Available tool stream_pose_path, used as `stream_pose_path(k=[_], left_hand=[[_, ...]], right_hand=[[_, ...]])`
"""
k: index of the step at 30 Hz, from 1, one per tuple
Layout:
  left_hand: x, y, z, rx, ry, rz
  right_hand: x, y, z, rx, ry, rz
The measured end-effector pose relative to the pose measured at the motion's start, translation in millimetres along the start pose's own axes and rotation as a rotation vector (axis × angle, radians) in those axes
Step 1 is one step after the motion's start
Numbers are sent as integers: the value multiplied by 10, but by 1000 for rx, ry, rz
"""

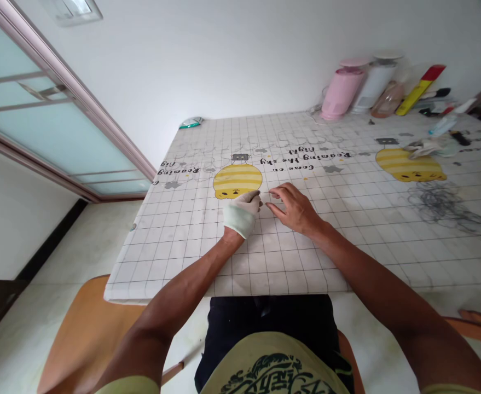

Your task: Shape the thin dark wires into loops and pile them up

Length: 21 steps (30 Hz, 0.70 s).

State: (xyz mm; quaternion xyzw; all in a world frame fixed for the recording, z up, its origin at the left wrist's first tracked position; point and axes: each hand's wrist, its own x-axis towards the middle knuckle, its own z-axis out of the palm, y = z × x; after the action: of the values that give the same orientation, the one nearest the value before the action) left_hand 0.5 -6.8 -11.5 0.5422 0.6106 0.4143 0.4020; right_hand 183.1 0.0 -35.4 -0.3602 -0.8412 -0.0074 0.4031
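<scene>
My left hand [242, 210] wears a white glove with bare fingertips. Its fingers are closed in a pinch over the table, just below a printed yellow bear balloon, and whatever they hold is too small to make out. My right hand [293, 208] is bare, a short gap to the right of the left one, its thumb and fingers apart with nothing visible between them. On the right side of the table lies a loose tangle of thin dark strands [447, 207]. Fainter thin curled strands [301, 137] are spread beyond my hands.
A checked tablecloth [174, 257] covers the table. Along the wall stand a pink cylinder [342, 93], a white cylinder [374, 85], a bottle [388, 100] and a yellow-red box [421, 90]. A whitish glove [435, 146] lies at right, a green-white packet [191, 123] at the far left corner. An orange chair [80, 334] stands left.
</scene>
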Motion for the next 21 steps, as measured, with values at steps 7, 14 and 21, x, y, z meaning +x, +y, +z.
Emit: stream_pose_path(k=[7,14,21], left_hand=[[-36,-110,49,425,169,284],[-76,-117,50,781,195,444],[-111,-88,52,573,181,328]], right_hand=[[54,-81,61,-81,71,-23],[49,-118,80,-127,88,-84],[57,-113,113,53,162,-34]])
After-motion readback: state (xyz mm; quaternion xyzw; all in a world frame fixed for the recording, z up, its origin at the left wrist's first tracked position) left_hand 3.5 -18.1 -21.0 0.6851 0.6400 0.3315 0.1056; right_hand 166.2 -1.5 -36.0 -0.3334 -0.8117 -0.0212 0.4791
